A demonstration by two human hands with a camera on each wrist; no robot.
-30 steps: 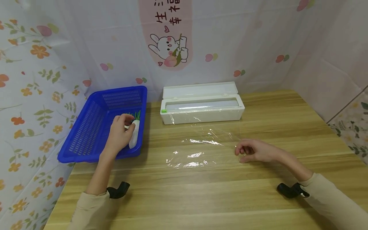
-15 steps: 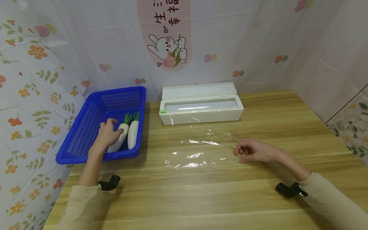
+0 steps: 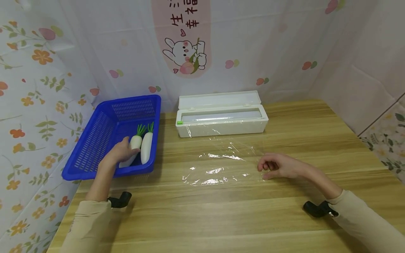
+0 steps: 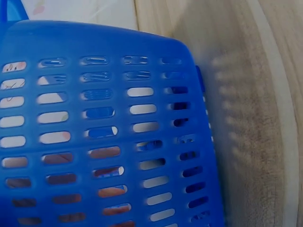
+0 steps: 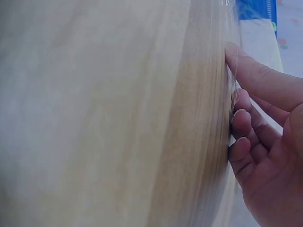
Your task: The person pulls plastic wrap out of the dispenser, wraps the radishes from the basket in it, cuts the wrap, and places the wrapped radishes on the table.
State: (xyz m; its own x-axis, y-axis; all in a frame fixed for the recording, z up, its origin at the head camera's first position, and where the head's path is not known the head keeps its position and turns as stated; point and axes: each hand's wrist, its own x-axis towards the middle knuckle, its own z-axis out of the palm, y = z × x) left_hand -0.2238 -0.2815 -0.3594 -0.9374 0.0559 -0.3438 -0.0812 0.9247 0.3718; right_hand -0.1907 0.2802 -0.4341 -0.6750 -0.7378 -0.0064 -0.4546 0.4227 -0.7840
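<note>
Two white radishes with green tops lie side by side in the blue basket (image 3: pixel 79 173). My left hand (image 3: pixel 119 151) grips the left radish (image 3: pixel 136 141), thumb across it and fingers on its far left side; the right radish (image 3: pixel 146 147) lies against the basket wall. In the left wrist view the basket wall (image 4: pixel 109 142) hides most of that hand. A sheet of clear plastic wrap (image 3: pixel 218 170) runs from the white dispenser box (image 3: pixel 223 129) over the table. My right hand (image 3: pixel 280 167) pinches the sheet's right edge, its other fingers curled, as the right wrist view shows the hand (image 5: pixel 270 156) too.
The dispenser's lid (image 3: pixel 219 100) stands raised at the back, and a green slider (image 3: pixel 179 122) sits on its left end. A printed cloth (image 3: pixel 240 45) hangs behind the wooden table (image 3: pixel 215 218). Black wrist mounts (image 3: pixel 120 200) jut from both sleeves.
My left hand has moved left off the right radish, then lowered over the left one, its thumb now across it. The right hand stays at the wrap's edge.
</note>
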